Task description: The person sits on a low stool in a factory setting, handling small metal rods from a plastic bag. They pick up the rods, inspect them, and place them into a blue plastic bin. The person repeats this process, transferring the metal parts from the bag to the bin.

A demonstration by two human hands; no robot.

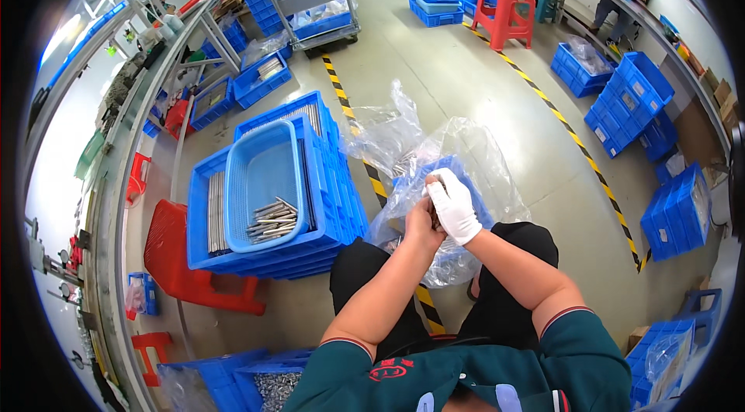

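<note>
Grey workshop floor (434,90) under us, striped tape (335,80) along it. Our bare left hand (423,224) and white-gloved right hand (455,209) meet above a blue bin (466,171) draped in clear plastic (500,179), just past our knees. Fingers curled in around something small and brownish — mostly hidden, so we can't tell what it is or how firmly either hand grips it. To do this well: work low over the bin so a slip lands inside, put the glove against any sharp edge, and hold the loose plastic clear of our fingers. Left of the bin: stacked blue crates (341,179), light-blue basket (260,152) on top with loose metal rods (273,219) at its near end — more rods (216,214) lined up beside it. Red stool (167,241) further left, trolley (310,2) beyond the stack.
</note>
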